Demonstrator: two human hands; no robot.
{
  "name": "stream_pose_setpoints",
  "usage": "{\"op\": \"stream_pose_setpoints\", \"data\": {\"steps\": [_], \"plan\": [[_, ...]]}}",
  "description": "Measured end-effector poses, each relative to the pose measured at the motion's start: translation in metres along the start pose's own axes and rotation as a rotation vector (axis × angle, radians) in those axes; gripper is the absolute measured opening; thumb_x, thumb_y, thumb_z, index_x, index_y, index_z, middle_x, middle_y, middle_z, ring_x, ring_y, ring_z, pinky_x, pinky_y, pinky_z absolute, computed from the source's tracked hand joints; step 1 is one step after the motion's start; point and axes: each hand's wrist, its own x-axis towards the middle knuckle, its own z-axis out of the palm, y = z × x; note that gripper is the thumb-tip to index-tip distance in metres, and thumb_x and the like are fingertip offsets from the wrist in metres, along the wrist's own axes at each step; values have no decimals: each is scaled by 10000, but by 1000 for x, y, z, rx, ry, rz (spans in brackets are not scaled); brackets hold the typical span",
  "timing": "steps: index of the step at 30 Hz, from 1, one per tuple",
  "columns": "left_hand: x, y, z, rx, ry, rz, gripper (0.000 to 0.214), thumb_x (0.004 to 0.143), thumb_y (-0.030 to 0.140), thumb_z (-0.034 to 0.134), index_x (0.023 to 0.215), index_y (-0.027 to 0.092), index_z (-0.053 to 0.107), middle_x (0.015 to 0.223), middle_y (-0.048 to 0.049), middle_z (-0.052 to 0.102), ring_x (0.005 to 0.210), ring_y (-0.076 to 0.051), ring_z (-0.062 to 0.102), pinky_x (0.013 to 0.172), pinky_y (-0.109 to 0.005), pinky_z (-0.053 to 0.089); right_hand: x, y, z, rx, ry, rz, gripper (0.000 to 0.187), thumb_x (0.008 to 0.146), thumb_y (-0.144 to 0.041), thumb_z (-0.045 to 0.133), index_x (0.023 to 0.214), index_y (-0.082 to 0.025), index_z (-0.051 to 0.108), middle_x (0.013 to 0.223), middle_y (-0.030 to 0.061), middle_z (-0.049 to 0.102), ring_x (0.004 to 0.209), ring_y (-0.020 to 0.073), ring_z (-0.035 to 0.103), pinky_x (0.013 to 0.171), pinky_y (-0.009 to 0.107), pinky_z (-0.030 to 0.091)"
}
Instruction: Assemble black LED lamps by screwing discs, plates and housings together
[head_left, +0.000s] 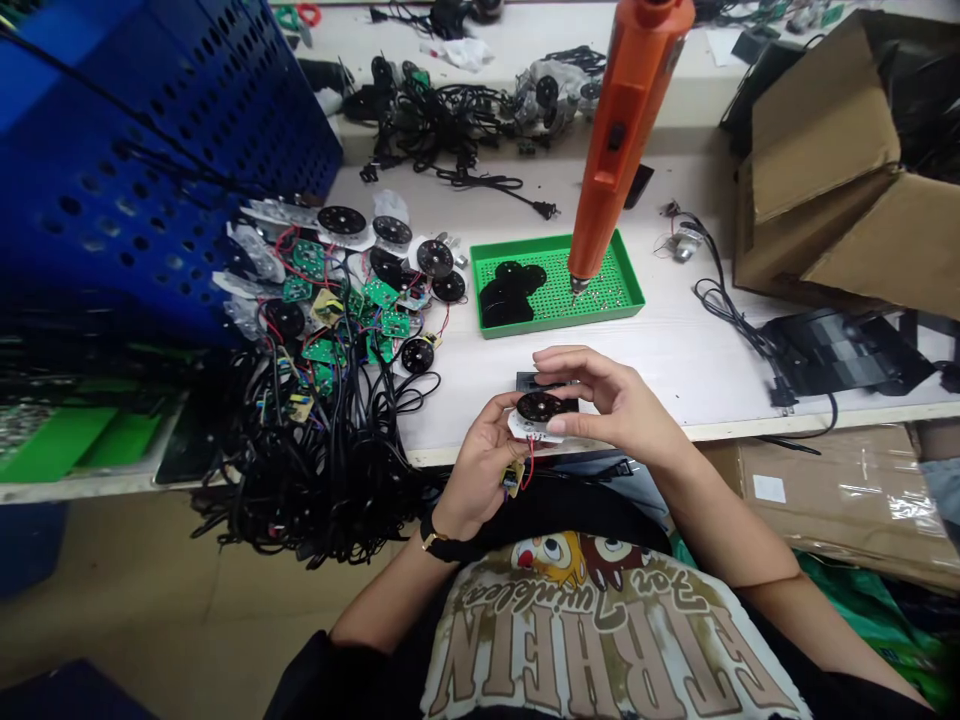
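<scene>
Both my hands hold one small assembly [538, 413] at the table's front edge: a black round disc on a white base, with red wires and a small yellow part hanging below. My left hand [480, 465] grips it from underneath, fingers curled round it. From the right, my right hand [611, 400] pinches the disc with thumb and fingers. An orange electric screwdriver [626, 130] hangs above, its tip over the green tray [630, 290], which holds black discs and small screws.
A heap of similar discs, green circuit boards and black cables [337, 330] lies at the left beside a blue perforated crate [150, 150]. An open cardboard box [832, 170] stands at the right. More cables lie at the back and right.
</scene>
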Motion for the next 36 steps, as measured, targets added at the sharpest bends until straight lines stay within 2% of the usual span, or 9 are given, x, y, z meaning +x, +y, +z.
{"op": "stream_pose_setpoints", "data": {"steps": [4,7,11,14,20,24,29,32,36], "plan": [[-2,2,-1,6,-10,-15,516,713,238,926,1150,221,653,1046,-14,765,826,-138,710,831,-270,584,-3,-3,-3,-234,-18,-132,497,779,-344,912,1238,-297,729,1435,78,632,1339,241,619,1123,437,565],[-2,4,-3,39,-3,-11,520,688,199,921,1139,216,663,1015,-16,759,858,-150,705,816,-254,568,-1,-9,-7,-366,2,-204,499,788,-371,909,1248,-308,728,1430,85,650,1382,261,587,1134,467,539],[-3,7,-7,73,-26,-37,515,639,183,920,1096,219,685,897,16,713,701,-121,646,666,-227,530,9,-18,-11,-289,-62,-168,539,725,-430,946,1209,-301,746,1406,74,674,1356,277,613,1086,464,566],[-6,9,-7,100,-11,-57,529,630,238,932,1094,220,676,854,14,697,675,-137,650,609,-233,512,19,-24,-9,-238,-147,-113,551,691,-396,967,1187,-287,753,1405,63,679,1330,277,634,1108,479,556],[-10,11,-4,100,-41,-93,525,702,406,933,1093,196,652,838,-30,709,671,-187,692,589,-283,545,34,-25,-6,-122,-228,-34,576,640,-291,985,1168,-271,756,1347,46,708,1289,276,658,1129,507,543],[-7,9,-4,85,-100,-120,551,680,462,952,1066,194,666,924,-72,745,647,-174,677,525,-262,496,41,-20,-3,-72,-264,12,559,633,-318,982,1147,-269,765,1271,37,740,1252,279,677,1134,533,539],[-5,9,-1,51,-118,-154,632,605,580,965,1020,216,657,919,-72,751,688,-200,691,574,-297,537,45,-19,-2,-45,-270,25,549,636,-310,976,1140,-268,765,1274,44,737,1235,278,685,1146,547,527],[-4,10,-1,96,-27,-63,593,650,467,968,1087,232,644,884,-18,717,719,-170,687,654,-281,563,37,-21,-8,-103,-243,-28,541,668,-298,962,1167,-270,755,1321,50,717,1257,272,676,1125,512,548],[1,8,0,257,78,244,465,683,294,966,1034,227,669,985,-3,715,897,-158,694,860,-272,573,15,-20,-16,-299,-179,-95,609,719,-371,945,1274,-273,715,1389,75,687,1247,271,682,1095,469,573]]}}
